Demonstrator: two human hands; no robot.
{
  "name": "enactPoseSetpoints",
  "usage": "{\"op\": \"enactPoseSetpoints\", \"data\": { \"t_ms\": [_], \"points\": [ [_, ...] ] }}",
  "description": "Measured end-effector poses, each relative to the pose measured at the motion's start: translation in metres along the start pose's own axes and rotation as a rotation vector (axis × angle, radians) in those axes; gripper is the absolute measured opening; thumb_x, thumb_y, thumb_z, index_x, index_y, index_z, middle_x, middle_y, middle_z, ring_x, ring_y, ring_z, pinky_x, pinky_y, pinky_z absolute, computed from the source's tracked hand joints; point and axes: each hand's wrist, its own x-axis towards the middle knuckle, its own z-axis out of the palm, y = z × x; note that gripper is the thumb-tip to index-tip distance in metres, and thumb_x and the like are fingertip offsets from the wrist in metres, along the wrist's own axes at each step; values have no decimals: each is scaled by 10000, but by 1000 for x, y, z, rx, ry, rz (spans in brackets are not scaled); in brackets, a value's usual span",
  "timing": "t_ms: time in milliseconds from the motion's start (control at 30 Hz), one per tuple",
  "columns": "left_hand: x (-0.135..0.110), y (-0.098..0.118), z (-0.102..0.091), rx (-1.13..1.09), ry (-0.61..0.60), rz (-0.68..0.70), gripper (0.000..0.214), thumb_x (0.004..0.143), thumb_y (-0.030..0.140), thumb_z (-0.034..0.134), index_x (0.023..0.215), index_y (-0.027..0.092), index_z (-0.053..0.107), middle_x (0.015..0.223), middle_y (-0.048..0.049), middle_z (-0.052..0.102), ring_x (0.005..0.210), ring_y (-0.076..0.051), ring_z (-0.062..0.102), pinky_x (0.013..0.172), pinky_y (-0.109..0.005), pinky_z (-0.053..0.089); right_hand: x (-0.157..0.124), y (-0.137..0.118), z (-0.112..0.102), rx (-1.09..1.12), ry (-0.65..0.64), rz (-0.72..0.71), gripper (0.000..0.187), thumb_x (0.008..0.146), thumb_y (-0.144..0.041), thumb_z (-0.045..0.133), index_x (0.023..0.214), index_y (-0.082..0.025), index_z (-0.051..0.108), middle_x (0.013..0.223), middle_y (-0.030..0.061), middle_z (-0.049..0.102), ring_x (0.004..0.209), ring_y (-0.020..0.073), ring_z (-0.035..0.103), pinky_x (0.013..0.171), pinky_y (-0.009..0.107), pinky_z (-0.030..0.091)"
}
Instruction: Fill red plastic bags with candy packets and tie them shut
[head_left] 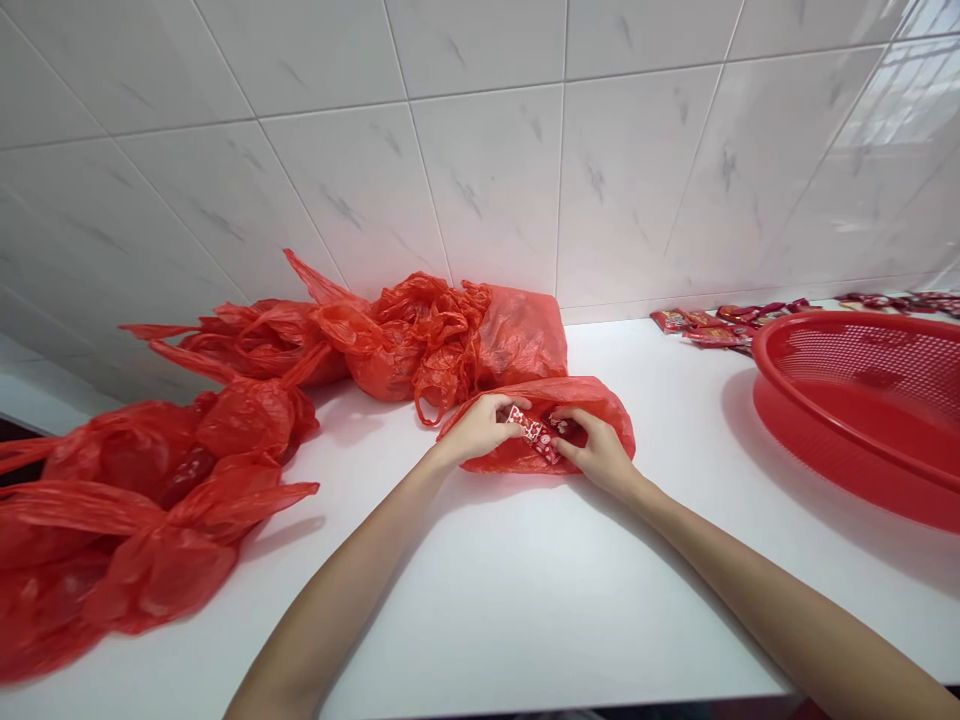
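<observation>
A thin red plastic bag (611, 408) lies spread on the white counter in front of me, its mouth open towards me. My left hand (480, 430) reaches into the mouth from the left, thumb and fingers closed on a small red-and-white patterned packet (531, 430). From the right, my right hand (600, 455) is curled inside the same bag, its thumb at the packet's lower right end. Its fingers bend over another small red-and-white packet (559, 424), partly hidden by the hand. The bag's deeper contents cannot be made out.
Several filled red bags stand at the left, including a tied bag (184, 550), and along the tiled wall (480, 190). A large red mesh basket (847, 440) is at the right. Behind it lie several small red packets (701, 325). The counter's front edge runs along the bottom.
</observation>
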Motion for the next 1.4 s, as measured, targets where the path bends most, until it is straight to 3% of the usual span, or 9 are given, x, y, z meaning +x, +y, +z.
{"op": "enactPoseSetpoints", "data": {
  "t_ms": [133, 333, 500, 733, 967, 1100, 1233, 1400],
  "points": [
    [1, 1, -1, -19, -1, 3, 355, 666, 141, 654, 1004, 169, 761, 1127, -55, 767, 1061, -242, 680, 957, -339, 516, -2, -1, 2, -68, -54, -5, 221, 788, -305, 716, 983, -202, 731, 1112, 117, 747, 1015, 306, 696, 906, 459, 545],
    [1, 2, -2, -19, 6, 7, 211, 681, 234, 631, 832, 182, 769, 1045, -43, 777, 990, -238, 687, 862, -309, 526, -5, 3, 6, -186, -58, -10, 421, 692, -375, 811, 1069, -208, 729, 1354, 153, 633, 1195, 374, 616, 994, 508, 494],
    [-1, 5, -3, 24, 4, -19, 249, 658, 243, 641, 857, 166, 770, 859, -30, 768, 798, -206, 677, 759, -300, 522, -3, 4, 5, -192, -11, -12, 278, 685, -255, 732, 956, -197, 709, 1239, 159, 669, 1093, 357, 644, 914, 464, 516],
    [-1, 3, -2, 67, -14, -36, 241, 693, 231, 588, 845, 160, 762, 793, -23, 755, 765, -197, 680, 736, -292, 520, -4, -10, 2, -90, 22, -74, 87, 797, -238, 562, 860, -227, 620, 945, 61, 701, 815, 227, 638, 756, 369, 516],
    [-5, 3, 4, 47, -92, 21, 336, 714, 162, 570, 989, 191, 761, 1035, -25, 781, 966, -211, 706, 841, -278, 539, -6, -21, 3, 174, -31, -57, 181, 869, -387, 646, 903, -209, 645, 921, 51, 727, 860, 216, 681, 778, 354, 542],
    [-9, 8, 6, -23, -173, 86, 212, 784, 258, 647, 947, 186, 761, 972, -36, 782, 892, -208, 715, 813, -289, 552, -6, -24, 1, 296, -48, -10, 247, 833, -441, 717, 899, -209, 663, 930, 56, 720, 872, 226, 680, 781, 366, 543],
    [-9, 10, 5, -37, -169, 136, 210, 809, 355, 698, 906, 184, 770, 939, -45, 783, 873, -207, 712, 815, -293, 545, -6, -28, 0, 292, -48, -19, 263, 843, -467, 714, 903, -213, 681, 923, 52, 722, 866, 225, 666, 777, 365, 529],
    [-10, 13, 5, -102, -159, 150, 214, 831, 356, 687, 886, 169, 775, 828, -39, 768, 704, -163, 684, 731, -275, 543, -7, -30, -1, 312, -4, -28, 240, 862, -454, 693, 895, -216, 686, 916, 42, 711, 849, 211, 639, 783, 349, 501]
  ]
}}
